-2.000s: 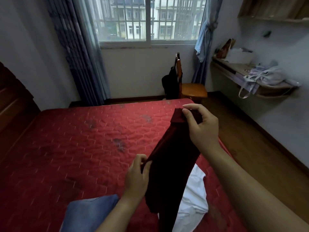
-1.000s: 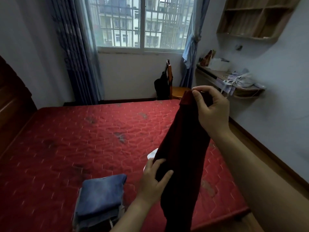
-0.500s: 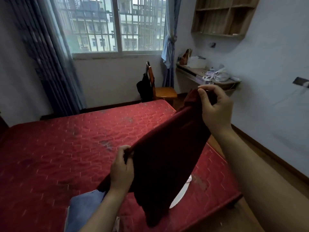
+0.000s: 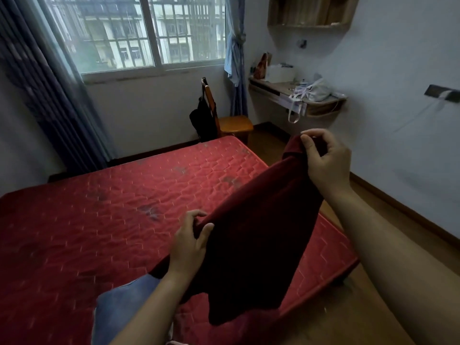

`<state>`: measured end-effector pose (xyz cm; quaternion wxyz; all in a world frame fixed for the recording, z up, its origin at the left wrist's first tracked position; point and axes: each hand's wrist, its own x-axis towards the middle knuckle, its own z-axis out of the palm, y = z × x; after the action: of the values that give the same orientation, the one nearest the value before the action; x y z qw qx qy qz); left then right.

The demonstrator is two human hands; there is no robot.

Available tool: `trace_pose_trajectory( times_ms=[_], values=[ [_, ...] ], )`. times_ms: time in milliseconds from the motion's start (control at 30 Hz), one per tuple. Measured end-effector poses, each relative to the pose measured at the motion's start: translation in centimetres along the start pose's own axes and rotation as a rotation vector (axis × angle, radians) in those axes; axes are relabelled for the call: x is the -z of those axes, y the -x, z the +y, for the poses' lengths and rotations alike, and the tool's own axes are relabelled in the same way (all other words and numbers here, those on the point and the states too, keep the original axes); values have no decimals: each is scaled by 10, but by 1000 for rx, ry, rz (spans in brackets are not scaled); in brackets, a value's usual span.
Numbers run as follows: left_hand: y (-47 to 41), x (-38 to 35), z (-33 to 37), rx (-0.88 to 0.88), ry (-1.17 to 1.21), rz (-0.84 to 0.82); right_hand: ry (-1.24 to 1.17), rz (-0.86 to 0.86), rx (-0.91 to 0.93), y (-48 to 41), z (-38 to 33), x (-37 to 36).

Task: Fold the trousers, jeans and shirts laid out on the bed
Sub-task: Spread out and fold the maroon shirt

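Dark red garment [image 4: 258, 235] stretched above the red bed [image 4: 99, 220], right hand [image 4: 326, 165] fingers [image 4: 307, 145] pinching its upper corner, left hand [image 4: 189, 247] fingers curled round its lower edge

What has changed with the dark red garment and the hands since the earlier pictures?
The left hand took a new grip on the dark red garment and pulled its edge leftward, spreading it out. The right hand still pinches the top corner.
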<state>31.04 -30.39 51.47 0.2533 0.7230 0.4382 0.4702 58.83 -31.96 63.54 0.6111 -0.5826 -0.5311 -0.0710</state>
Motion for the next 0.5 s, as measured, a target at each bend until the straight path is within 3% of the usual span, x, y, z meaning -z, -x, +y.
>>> trace_pose_trajectory(
  times_ms=[333,500],
  values=[
    [-23,-157,47,18,-80,-98,58,11,-49,-57,130,100],
    [-40,-221,50,56,-143,-103,23,-96,-54,-94,198,99]
  ],
)
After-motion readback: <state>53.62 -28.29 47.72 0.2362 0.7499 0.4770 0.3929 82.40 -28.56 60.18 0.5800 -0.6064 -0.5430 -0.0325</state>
